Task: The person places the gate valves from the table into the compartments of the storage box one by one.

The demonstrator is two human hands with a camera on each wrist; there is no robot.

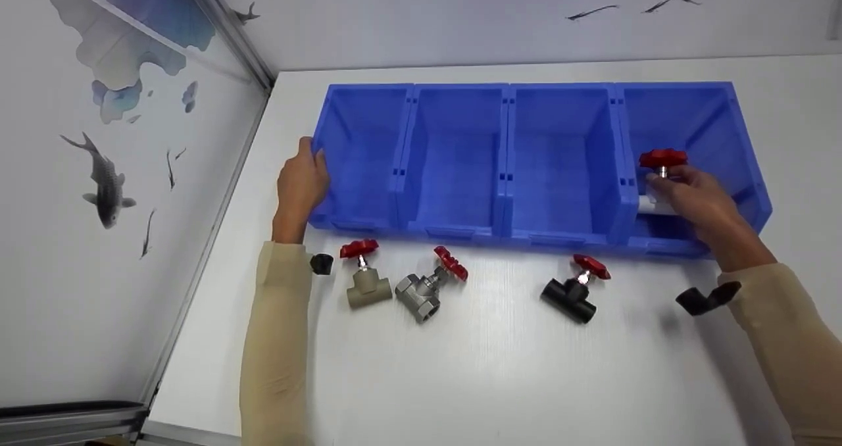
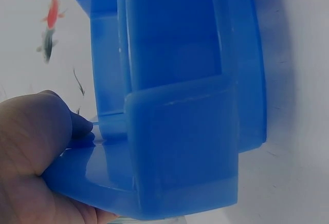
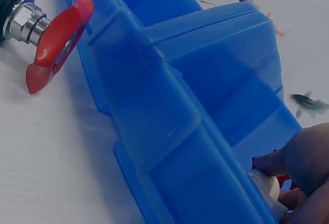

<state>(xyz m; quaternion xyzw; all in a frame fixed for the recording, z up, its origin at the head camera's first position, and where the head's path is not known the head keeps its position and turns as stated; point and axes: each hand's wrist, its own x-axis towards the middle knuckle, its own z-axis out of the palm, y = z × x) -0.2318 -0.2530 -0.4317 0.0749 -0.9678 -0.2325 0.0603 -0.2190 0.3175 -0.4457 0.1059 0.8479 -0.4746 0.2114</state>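
Observation:
My left hand (image 1: 303, 177) grips the left side wall of a row of blue bins (image 1: 355, 225); in the left wrist view the thumb lies over the rim of the blue bin (image 2: 180, 147). Inside the rightmost bin, my right hand (image 1: 700, 199) holds a white valve (image 1: 651, 205) with a red handwheel (image 1: 663, 158). The right wrist view shows the fingers (image 3: 271, 163) on the white valve body (image 3: 265, 184), partly hidden behind the bin wall.
In front of the bins lie a beige valve (image 1: 368, 288), a grey metal valve (image 1: 420, 296) and a black valve (image 1: 569, 299), each with a red handwheel. A printed panel (image 1: 105, 268) stands at the left, another behind the bins.

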